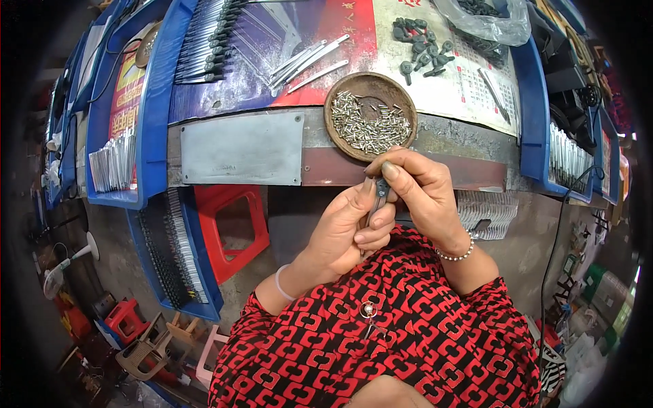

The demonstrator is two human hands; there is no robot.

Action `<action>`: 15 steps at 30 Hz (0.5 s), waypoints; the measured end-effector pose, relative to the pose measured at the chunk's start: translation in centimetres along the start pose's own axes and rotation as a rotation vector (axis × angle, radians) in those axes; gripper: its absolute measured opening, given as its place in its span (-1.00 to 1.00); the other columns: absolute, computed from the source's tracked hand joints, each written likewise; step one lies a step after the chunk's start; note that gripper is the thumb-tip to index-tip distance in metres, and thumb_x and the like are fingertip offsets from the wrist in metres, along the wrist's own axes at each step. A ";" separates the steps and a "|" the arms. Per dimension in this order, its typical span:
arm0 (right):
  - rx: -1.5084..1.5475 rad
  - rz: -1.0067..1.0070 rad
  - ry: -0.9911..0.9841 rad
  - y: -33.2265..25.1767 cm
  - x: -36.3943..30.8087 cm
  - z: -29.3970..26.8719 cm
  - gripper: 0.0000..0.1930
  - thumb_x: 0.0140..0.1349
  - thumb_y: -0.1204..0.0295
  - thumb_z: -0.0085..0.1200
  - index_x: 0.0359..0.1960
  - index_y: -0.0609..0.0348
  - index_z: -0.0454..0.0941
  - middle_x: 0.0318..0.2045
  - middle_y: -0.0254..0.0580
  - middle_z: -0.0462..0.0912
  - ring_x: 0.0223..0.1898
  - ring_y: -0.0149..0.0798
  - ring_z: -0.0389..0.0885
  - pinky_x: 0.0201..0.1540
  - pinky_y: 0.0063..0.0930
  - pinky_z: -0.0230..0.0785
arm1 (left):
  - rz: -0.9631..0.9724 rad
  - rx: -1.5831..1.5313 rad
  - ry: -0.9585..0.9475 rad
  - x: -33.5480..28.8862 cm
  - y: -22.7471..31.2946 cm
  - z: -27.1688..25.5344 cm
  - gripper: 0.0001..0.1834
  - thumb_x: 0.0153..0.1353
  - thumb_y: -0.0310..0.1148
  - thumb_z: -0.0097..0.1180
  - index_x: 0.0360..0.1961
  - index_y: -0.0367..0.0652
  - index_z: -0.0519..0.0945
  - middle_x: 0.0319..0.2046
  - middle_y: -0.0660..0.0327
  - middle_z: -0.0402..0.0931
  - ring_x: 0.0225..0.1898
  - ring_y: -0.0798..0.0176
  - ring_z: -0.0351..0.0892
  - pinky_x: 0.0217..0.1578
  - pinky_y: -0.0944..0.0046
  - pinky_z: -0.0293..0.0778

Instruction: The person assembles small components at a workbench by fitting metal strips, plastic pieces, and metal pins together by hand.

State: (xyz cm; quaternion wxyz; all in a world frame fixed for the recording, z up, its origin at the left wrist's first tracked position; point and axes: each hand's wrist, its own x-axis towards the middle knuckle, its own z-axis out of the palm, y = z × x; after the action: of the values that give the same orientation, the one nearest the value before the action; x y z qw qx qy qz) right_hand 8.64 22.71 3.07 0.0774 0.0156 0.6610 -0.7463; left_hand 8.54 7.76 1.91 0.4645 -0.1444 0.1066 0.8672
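Note:
Close to my body, below the bowl, both my hands are together. My left hand (340, 234) is closed around a thin metal strip with a small black plastic head (381, 191), held upright between thumb and fingers. At the top of that head, the thumb and forefinger of my right hand (427, 197) are pinched together; anything between them is too small or hidden to make out. Just beyond the hands, a round brown bowl (330, 122) holds many small shiny metal pins (367, 132). It rests at the bench's near edge.
Loose metal strips (309, 64) lie on the bench, left of a pile of black plastic heads (423, 49). A row of black-headed strips (204, 44) is at far left, a pen-like tool (494, 95) at right. Blue trays (153, 129) flank the bench; a red stool (255, 224) stands below.

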 end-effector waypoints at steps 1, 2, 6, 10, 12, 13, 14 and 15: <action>-0.034 -0.008 -0.008 -0.1 0.0 0.0 -0.80 0.32 0.41 -0.07 -0.27 0.32 0.52 -0.47 -0.38 0.50 -0.52 -0.62 0.36 -0.49 -0.72 0.23 | -0.001 -0.001 -0.001 -0.1 0.0 -0.1 -0.64 0.35 -0.08 -0.19 -0.24 -0.22 0.38 -0.63 0.36 0.29 -0.76 0.59 0.07 -0.73 0.57 0.02; -0.035 -0.007 -0.007 0.0 0.1 0.0 -0.80 0.32 0.41 -0.07 -0.27 0.32 0.52 -0.47 -0.38 0.50 -0.52 -0.62 0.36 -0.49 -0.72 0.23 | -0.001 0.002 -0.011 -0.2 0.0 -0.3 -0.64 0.35 -0.09 -0.19 -0.24 -0.22 0.38 -0.62 0.36 0.29 -0.76 0.59 0.06 -0.73 0.57 0.02; -0.042 -0.039 -0.046 0.1 0.3 -0.2 -0.80 0.31 0.41 -0.06 -0.27 0.33 0.52 -0.45 -0.36 0.51 -0.51 -0.61 0.37 -0.47 -0.72 0.25 | -0.001 0.008 -0.081 -0.1 0.0 -0.7 -0.64 0.35 -0.09 -0.18 -0.24 -0.22 0.38 -0.61 0.36 0.28 -0.76 0.59 0.05 -0.73 0.56 0.00; 0.100 0.005 -0.027 0.0 0.5 -0.1 -0.80 0.31 0.39 -0.06 -0.28 0.28 0.54 -0.47 -0.44 0.50 -0.51 -0.64 0.34 -0.47 -0.76 0.22 | -0.010 -0.029 -0.106 0.3 0.0 -0.4 -0.64 0.35 -0.08 -0.18 -0.24 -0.21 0.37 -0.62 0.37 0.26 -0.76 0.59 0.04 -0.74 0.56 -0.01; 0.098 -0.002 -0.016 0.0 0.7 0.0 -0.80 0.31 0.38 -0.07 -0.29 0.27 0.54 -0.48 -0.46 0.50 -0.52 -0.65 0.33 -0.48 -0.76 0.21 | 0.001 -0.073 -0.096 0.5 -0.2 -0.5 -0.64 0.35 -0.07 -0.18 -0.25 -0.19 0.38 -0.63 0.38 0.23 -0.76 0.59 0.03 -0.74 0.56 -0.02; 0.095 -0.006 -0.003 0.0 0.8 0.2 -0.80 0.31 0.38 -0.07 -0.29 0.26 0.55 -0.49 -0.48 0.49 -0.52 -0.66 0.32 -0.48 -0.77 0.20 | -0.001 -0.070 -0.097 0.5 -0.2 -0.5 -0.64 0.35 -0.07 -0.18 -0.25 -0.19 0.38 -0.63 0.38 0.23 -0.76 0.59 0.03 -0.74 0.56 -0.02; 0.095 -0.008 0.000 0.1 0.9 0.2 -0.80 0.31 0.38 -0.07 -0.29 0.26 0.55 -0.49 -0.48 0.49 -0.52 -0.66 0.32 -0.48 -0.77 0.20 | 0.004 -0.096 -0.090 0.5 -0.3 -0.5 -0.65 0.35 -0.07 -0.18 -0.25 -0.18 0.38 -0.63 0.39 0.23 -0.76 0.58 0.03 -0.74 0.56 -0.02; 0.083 -0.006 0.001 0.0 0.9 0.3 -0.79 0.31 0.38 -0.07 -0.29 0.26 0.54 -0.49 -0.47 0.49 -0.52 -0.66 0.31 -0.48 -0.76 0.20 | 0.012 -0.124 -0.082 0.4 -0.4 -0.5 -0.65 0.35 -0.07 -0.19 -0.26 -0.17 0.38 -0.63 0.39 0.23 -0.76 0.58 0.03 -0.74 0.56 -0.02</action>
State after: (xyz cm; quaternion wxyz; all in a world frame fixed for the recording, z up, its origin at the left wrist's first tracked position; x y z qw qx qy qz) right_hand 7.76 22.29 2.96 0.0743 0.0173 0.6293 -0.7734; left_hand 8.68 8.14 1.30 0.4534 -0.1364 0.0345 0.8802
